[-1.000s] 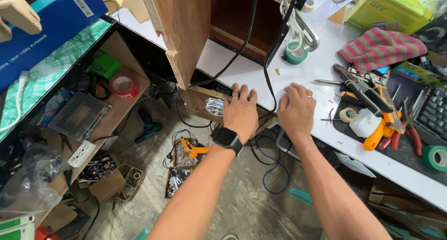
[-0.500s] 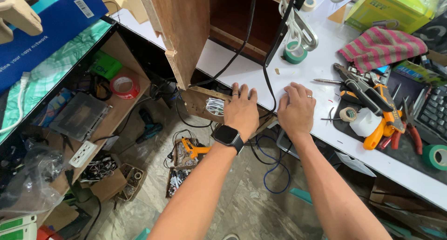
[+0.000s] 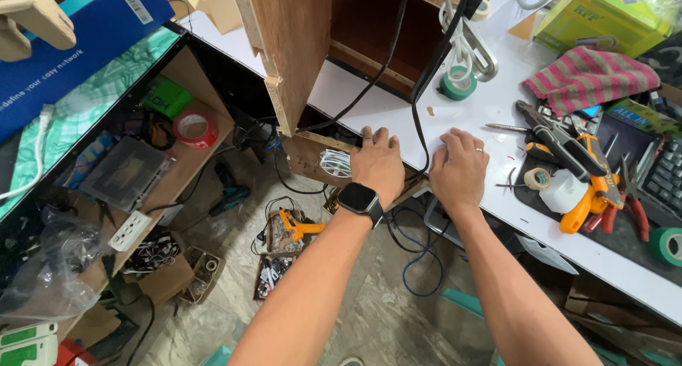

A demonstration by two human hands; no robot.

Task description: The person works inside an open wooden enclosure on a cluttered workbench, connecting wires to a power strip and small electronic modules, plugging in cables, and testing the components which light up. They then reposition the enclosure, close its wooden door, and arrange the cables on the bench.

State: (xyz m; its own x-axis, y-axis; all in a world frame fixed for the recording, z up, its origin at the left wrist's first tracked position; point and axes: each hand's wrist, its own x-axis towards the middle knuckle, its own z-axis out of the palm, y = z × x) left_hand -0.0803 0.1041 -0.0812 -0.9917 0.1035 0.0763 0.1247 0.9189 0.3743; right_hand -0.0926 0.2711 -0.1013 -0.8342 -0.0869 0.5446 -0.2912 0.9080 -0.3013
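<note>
My left hand (image 3: 378, 164) and my right hand (image 3: 459, 168) lie palms down at the near edge of a white worktable (image 3: 369, 103), fingers spread on its surface. A smartwatch (image 3: 360, 200) is on my left wrist and a ring on my right hand. A thick black cable (image 3: 415, 110) runs down between the two hands and over the table edge. Just below my left hand a thin wooden board (image 3: 309, 156) with a coil of white cord (image 3: 334, 162) sticks out under the table. Neither hand visibly grips anything.
A brown wooden box (image 3: 291, 46) stands on the table ahead. Green tape roll (image 3: 457, 84), striped cloth (image 3: 590, 75), pliers and orange tools (image 3: 586, 188) lie to the right. Floor below holds an orange drill (image 3: 298, 227), small boxes of parts and cables. A shelf with red tape (image 3: 195, 129) is at left.
</note>
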